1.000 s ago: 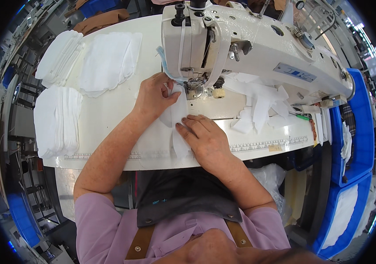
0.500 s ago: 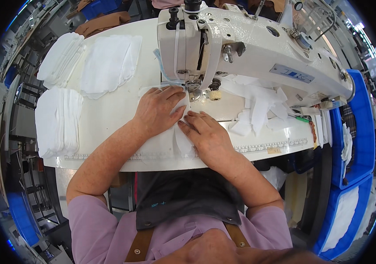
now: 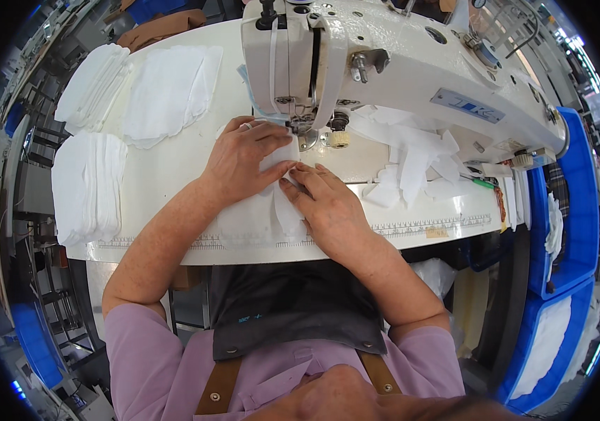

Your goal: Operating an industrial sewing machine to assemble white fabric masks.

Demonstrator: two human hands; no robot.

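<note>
My left hand (image 3: 247,158) is over a white fabric piece (image 3: 286,214) just left of the presser foot (image 3: 305,126), fingers bent onto it and thumb reaching rightward. My right hand (image 3: 324,207) lies closer to the table's front, fingertips and thumb gathered on the same piece, near my left thumb. The white sewing machine (image 3: 401,77) stands above, with a pale blue strip (image 3: 244,76) at the left of its head. Part of the fabric is hidden under my fingers.
Stacks of white pieces (image 3: 86,189) lie on the table's (image 3: 152,168) left and back left. Loose white scraps (image 3: 416,161) and green-handled snips (image 3: 482,182) sit right of the needle. Blue bins (image 3: 574,189) flank the right side. Brown cloth (image 3: 159,31) is behind.
My left hand has turned from an upright pinch to lying lower over the fabric, fingers toward the presser foot. My right hand has shifted slightly up toward my left thumb.
</note>
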